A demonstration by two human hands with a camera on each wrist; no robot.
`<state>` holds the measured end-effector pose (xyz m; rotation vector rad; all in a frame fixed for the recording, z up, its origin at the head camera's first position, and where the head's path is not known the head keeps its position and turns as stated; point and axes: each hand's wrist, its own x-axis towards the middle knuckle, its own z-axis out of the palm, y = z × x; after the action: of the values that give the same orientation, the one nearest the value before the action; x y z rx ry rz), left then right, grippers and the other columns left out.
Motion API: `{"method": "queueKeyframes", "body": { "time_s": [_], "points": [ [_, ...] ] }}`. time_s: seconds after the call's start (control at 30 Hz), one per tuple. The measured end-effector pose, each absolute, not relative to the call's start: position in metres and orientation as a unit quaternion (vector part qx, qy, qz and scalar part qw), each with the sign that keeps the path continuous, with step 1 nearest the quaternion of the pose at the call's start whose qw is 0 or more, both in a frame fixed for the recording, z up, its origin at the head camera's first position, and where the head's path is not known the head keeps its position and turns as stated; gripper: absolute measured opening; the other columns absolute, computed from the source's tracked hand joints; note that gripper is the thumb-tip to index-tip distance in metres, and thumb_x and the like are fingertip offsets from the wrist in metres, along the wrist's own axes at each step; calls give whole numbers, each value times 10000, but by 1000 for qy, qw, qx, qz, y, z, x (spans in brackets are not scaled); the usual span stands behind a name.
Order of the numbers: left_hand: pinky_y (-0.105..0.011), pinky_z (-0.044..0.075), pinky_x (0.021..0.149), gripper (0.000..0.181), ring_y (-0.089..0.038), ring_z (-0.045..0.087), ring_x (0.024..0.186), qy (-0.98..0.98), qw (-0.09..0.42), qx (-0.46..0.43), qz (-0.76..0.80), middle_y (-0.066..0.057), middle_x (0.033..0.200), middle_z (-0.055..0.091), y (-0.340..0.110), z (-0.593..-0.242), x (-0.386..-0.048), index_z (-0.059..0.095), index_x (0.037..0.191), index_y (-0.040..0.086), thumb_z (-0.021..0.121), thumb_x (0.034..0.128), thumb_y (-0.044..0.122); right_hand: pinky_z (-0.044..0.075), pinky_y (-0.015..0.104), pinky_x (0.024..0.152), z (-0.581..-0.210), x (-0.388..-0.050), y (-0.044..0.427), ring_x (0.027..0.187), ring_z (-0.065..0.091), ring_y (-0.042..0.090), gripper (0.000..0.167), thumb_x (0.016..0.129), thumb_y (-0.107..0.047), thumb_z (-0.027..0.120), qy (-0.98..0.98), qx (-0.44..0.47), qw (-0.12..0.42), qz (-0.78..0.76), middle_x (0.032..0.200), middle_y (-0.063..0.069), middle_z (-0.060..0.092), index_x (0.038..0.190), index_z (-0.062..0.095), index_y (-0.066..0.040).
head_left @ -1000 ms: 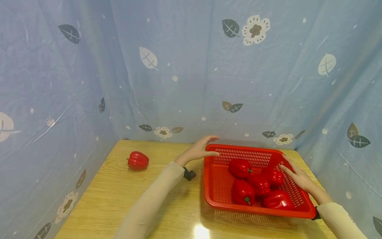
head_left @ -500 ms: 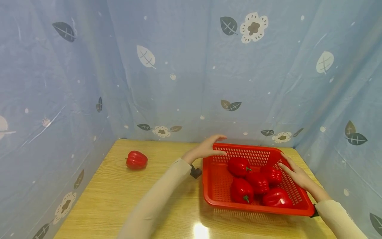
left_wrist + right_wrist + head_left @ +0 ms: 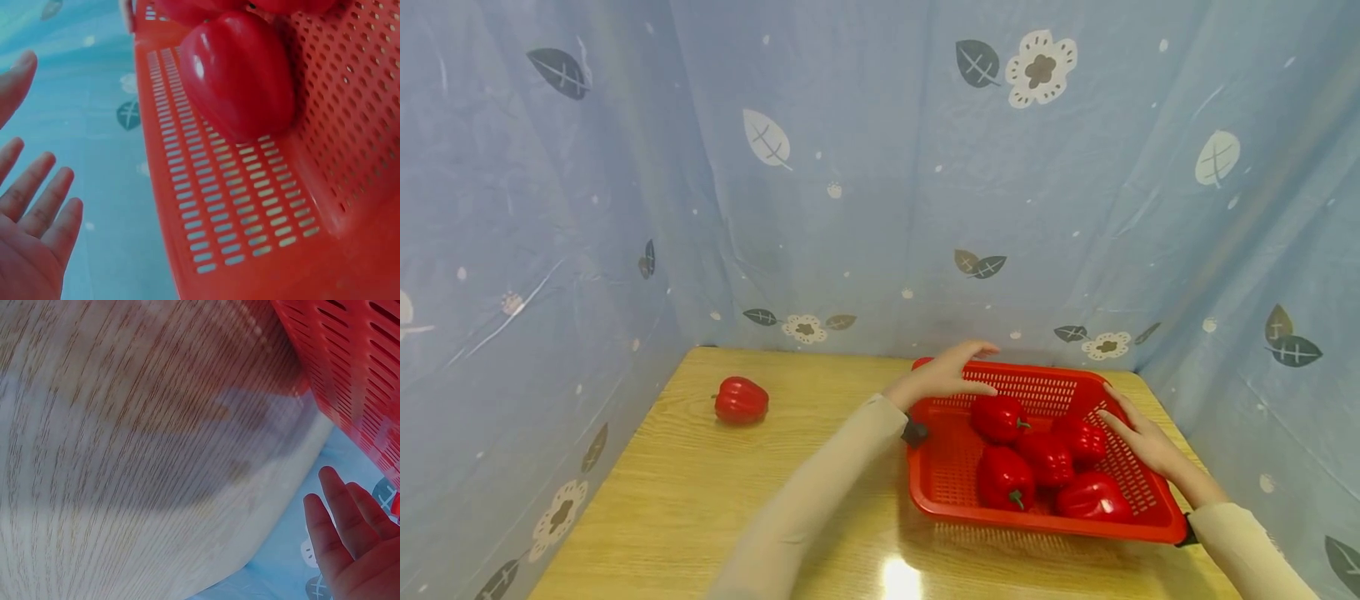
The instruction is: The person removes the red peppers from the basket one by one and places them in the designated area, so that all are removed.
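A red perforated plastic basket (image 3: pixel 951 508) stands on the right half of the table with several red bell peppers (image 3: pixel 1004 479) in it. My left hand (image 3: pixel 942 373) hovers over its back left corner, fingers extended and thumb apart, holding nothing. In the left wrist view the left palm (image 3: pixel 31 250) lies apart from the basket wall, near one bell pepper (image 3: pixel 240 78). My right hand (image 3: pixel 1146 437) is at the right rim, thumb on the inner side. In the right wrist view its fingers (image 3: pixel 340 512) are fairly straight outside the wall; whether they touch it cannot be told.
A single red bell pepper (image 3: pixel 741 401) lies on the wooden table (image 3: pixel 700 500) at the back left. A blue curtain (image 3: pixel 850 167) with leaf and flower prints surrounds the table at the back and both sides.
My left hand has moved right, from beside the basket's left rim to above its back left corner. The right hand stays at the right rim. The peppers have not visibly moved.
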<state>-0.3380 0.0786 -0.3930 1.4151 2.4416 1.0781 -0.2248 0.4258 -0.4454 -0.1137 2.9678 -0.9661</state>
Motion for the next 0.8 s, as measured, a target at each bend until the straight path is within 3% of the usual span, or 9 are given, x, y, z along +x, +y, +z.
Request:
{"method": "queueKeyframes", "body": {
  "time_s": [0.53,0.8],
  "points": [
    [-198,333,1037,668,-135,424,1257,803,65,487,337,5,1376,438,107,-400,-333,394,1361,122,699,817,359,258,743,875,-445,-224,426,1207,246,625,674,992,-376,378,949,-39,8,-313,1446,367,146,1498,0,-142],
    [-194,300,1061,675,-115,386,1275,803,98,488,327,17,1388,415,112,-409,-329,378,1370,134,708,813,328,254,746,878,-445,-224,426,1205,248,624,676,991,-376,378,947,-39,9,-318,1442,371,147,1497,5,-130]
  ]
}}
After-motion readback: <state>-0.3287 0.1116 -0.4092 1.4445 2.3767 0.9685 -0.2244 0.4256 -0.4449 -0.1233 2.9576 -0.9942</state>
